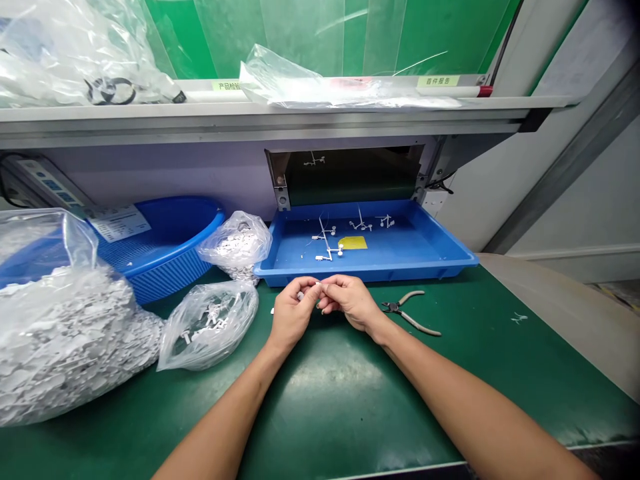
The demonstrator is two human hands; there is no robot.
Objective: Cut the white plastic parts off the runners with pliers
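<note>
"What's the room like?"

"A green bench mat (320, 413) under a grey shelf (250, 113), a bulging bag of white plastic pieces (60, 347) on the left, and a blue tray (365, 272) at the back."

"And the hands?"

"Left hand (293, 313) and right hand (350, 301) nearly shut, fingertips together on a tiny white piece (301, 295) just before the tray. Pliers (410, 312) lie just beside them, with open mat toward the near edge."

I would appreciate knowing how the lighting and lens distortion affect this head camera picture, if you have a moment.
In the head view, a pale glare patch sits on the green mat below the left hand and right hand, the plastic bag shines, the wide lens bows the shelf edge, and the top right corner darkens.
</note>
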